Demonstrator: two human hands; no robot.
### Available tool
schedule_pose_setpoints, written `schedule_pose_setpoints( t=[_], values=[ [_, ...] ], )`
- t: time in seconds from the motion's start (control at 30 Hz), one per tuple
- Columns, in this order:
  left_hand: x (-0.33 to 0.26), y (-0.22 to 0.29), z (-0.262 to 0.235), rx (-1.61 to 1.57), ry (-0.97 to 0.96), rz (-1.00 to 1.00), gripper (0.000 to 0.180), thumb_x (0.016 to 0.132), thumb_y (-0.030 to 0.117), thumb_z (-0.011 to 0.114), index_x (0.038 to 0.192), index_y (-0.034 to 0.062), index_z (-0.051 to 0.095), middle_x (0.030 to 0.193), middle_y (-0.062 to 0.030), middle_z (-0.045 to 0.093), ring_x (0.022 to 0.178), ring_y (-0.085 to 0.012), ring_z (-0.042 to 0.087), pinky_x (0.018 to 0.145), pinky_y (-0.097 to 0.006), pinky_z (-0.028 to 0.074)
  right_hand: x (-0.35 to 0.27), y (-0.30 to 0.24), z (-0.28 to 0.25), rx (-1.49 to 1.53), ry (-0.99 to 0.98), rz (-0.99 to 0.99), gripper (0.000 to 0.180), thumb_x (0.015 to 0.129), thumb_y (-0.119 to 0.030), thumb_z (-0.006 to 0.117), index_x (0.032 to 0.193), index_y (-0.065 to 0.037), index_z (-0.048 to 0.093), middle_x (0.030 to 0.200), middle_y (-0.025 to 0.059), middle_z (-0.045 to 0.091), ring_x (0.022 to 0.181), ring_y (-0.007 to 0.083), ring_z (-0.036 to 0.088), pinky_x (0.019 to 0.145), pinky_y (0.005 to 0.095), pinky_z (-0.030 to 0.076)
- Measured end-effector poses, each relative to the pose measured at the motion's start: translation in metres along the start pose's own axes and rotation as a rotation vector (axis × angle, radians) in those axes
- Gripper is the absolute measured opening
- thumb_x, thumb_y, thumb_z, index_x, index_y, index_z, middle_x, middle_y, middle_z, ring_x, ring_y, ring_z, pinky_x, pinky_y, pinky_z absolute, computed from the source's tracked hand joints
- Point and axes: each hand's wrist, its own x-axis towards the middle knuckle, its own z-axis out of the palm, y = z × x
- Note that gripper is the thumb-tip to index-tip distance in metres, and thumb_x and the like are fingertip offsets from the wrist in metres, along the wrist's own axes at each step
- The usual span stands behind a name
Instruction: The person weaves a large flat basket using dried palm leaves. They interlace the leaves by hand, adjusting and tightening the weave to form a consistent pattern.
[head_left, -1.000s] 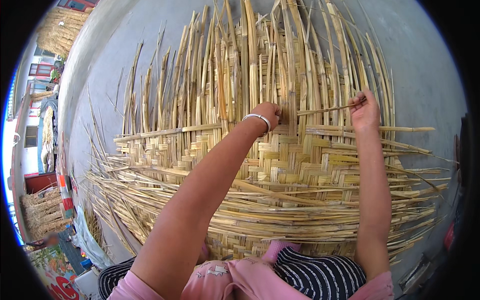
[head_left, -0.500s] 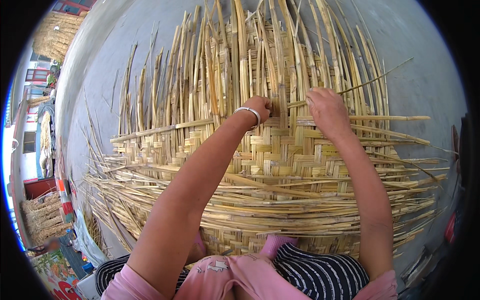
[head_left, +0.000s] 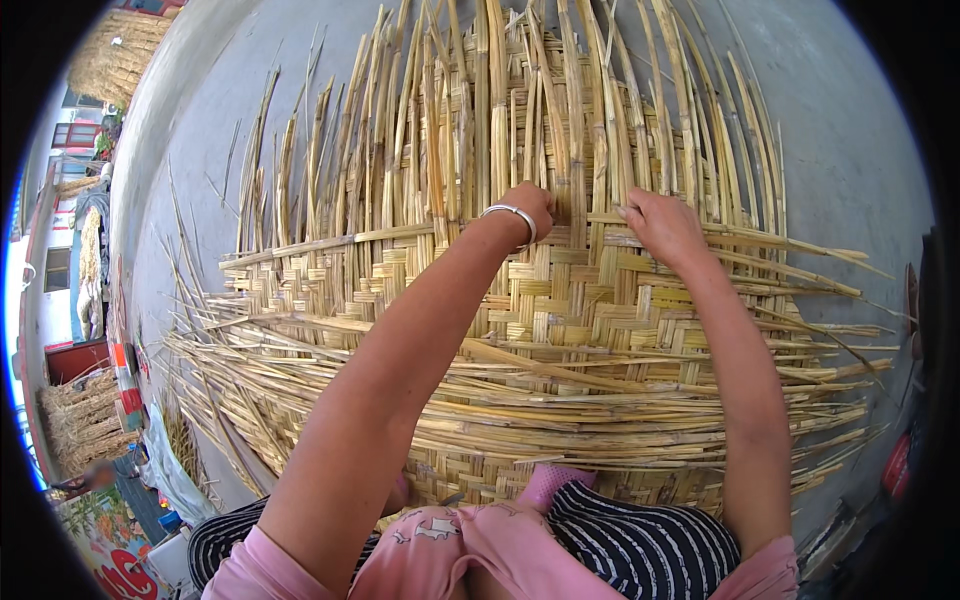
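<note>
One large woven mat of flat yellow reed strips (head_left: 560, 320) lay on the grey concrete floor (head_left: 830, 150) outdoors, with loose upright strips beyond the woven edge. Two hands worked that edge: the left hand (head_left: 530, 205), with one silver bangle (head_left: 510, 215), clenched on a strip; the right hand (head_left: 660, 225) pressed down, fingers curled. A second earlier the right hand had pulled a thin strip further right.
</note>
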Motion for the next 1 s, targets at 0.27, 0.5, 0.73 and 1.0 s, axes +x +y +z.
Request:
schedule_pose_setpoints(
  t=[0.27, 0.5, 0.73, 1.0],
  values=[
    [-0.014, 0.004, 0.007, 0.123, 0.072, 0.001, 0.019, 0.078, 0.010, 0.053, 0.093, 0.0069, 0.065, 0.105, -0.0194, 0.053, 0.100, -0.0350, 0.053, 0.088, -0.039, 0.045, -0.017, -0.010, 0.004, 0.006, 0.015, 0.043, 0.024, 0.090, -0.030, 0.051, 0.083, -0.006, 0.052, 0.076, 0.0135, 0.061, 0.074, 0.0337, 0.058, 0.067, 0.0461, 0.045],
    [-0.030, -0.002, 0.021, 0.055, 0.259, 0.105, 0.020, 0.082, 0.013, 0.056, 0.099, 0.0073, 0.064, 0.104, -0.0159, 0.054, 0.102, -0.0319, 0.051, 0.090, -0.038, 0.044, -0.010, -0.001, 0.012, -0.050, 0.053, -0.022, 0.024, 0.089, -0.031, 0.052, 0.083, -0.007, 0.052, 0.076, 0.0100, 0.060, 0.074, 0.0296, 0.058, 0.069, 0.0438, 0.045],
    [-0.062, -0.010, 0.045, 0.044, 0.494, 0.197, 0.044, 0.082, 0.014, 0.059, 0.124, 0.0056, 0.050, 0.111, -0.0107, 0.051, 0.106, -0.0276, 0.049, 0.092, -0.037, 0.042, -0.019, -0.005, 0.010, -0.222, 0.358, -0.331, 0.018, 0.084, -0.017, 0.059, 0.097, -0.005, 0.057, 0.095, 0.0141, 0.058, 0.079, 0.0304, 0.058, 0.074, 0.0422, 0.046],
    [-0.076, 0.004, 0.046, 0.341, 0.388, 0.171, 0.049, 0.085, 0.030, 0.055, 0.129, 0.0088, 0.046, 0.133, -0.0098, 0.041, 0.122, -0.0265, 0.041, 0.097, -0.040, 0.036, 0.033, -0.048, 0.017, 0.274, 0.104, -0.048, 0.040, 0.080, -0.013, 0.060, 0.117, 0.002, 0.052, 0.106, 0.0228, 0.060, 0.099, 0.0386, 0.057, 0.089, 0.0434, 0.045]
  ],
)
